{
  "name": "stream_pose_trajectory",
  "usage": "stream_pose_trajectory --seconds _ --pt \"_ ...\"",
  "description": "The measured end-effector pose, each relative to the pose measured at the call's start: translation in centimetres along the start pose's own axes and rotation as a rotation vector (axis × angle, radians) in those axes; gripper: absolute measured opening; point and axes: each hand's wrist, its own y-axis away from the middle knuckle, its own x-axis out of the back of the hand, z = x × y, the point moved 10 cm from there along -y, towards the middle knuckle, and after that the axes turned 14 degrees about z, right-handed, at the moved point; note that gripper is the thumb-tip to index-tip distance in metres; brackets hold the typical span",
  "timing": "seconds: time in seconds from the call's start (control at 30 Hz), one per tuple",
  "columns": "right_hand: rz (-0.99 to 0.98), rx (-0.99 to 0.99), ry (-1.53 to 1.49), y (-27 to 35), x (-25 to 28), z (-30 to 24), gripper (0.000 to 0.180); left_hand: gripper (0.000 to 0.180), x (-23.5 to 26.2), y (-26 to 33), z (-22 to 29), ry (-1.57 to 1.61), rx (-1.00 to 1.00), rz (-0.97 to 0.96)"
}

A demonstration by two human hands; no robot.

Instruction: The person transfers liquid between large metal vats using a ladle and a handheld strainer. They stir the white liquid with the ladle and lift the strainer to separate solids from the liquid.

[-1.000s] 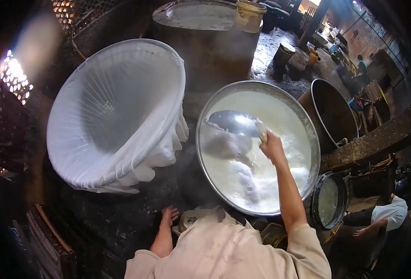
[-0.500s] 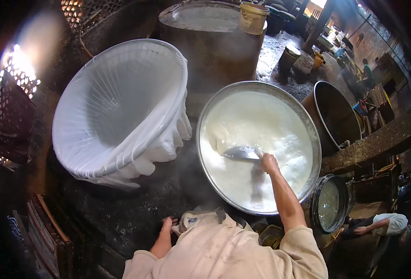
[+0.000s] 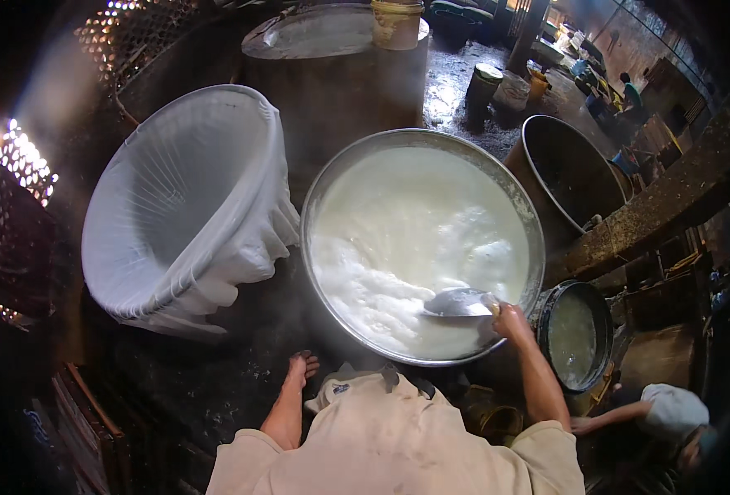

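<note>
My right hand [image 3: 511,320] is wrapped round the short handle of a metal scoop [image 3: 460,303]. The scoop's rounded bowl is at the surface of a milky, steaming liquid [image 3: 414,198] with white froth along its near left. A wide round metal vat [image 3: 319,293] holds this liquid in front of me. My left hand [image 3: 303,365] hangs free by my left side, its fingers loosely stretched and nothing in them. To the left stands a big hoop hung with white cloth [image 3: 187,177], sagging inward like a basin, its edge bunched on the right.
Beyond stands a large tub [image 3: 332,91] with a bucket [image 3: 396,25] on its rim. A deep metal drum [image 3: 575,177] and a wooden beam [image 3: 645,223] lie to the right. Near a smaller tub of liquid [image 3: 574,334], another person [image 3: 670,412] bends. Wooden boards [image 3: 92,421] lean at left.
My right hand has drawn the scoop nearer and slightly right through the liquid. Froth has gathered at the vat's near left. My left hand has moved slightly forward, and the view has shifted.
</note>
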Motion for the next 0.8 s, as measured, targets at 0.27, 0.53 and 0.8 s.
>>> stream_pose_trajectory --seconds 0.27,0.53,0.8 --pt "0.07 0.003 -0.065 -2.8 15.6 1.7 0.029 0.033 2.2 2.2 -7.6 0.082 0.128 0.108" --pt "0.36 -0.193 -0.035 -10.2 9.1 6.8 0.032 0.036 5.4 2.2 -14.6 0.097 0.187 0.149" --pt "0.272 -0.097 -0.259 -8.2 -1.9 4.1 0.025 0.037 5.3 2.4 -11.4 0.12 0.167 0.102"
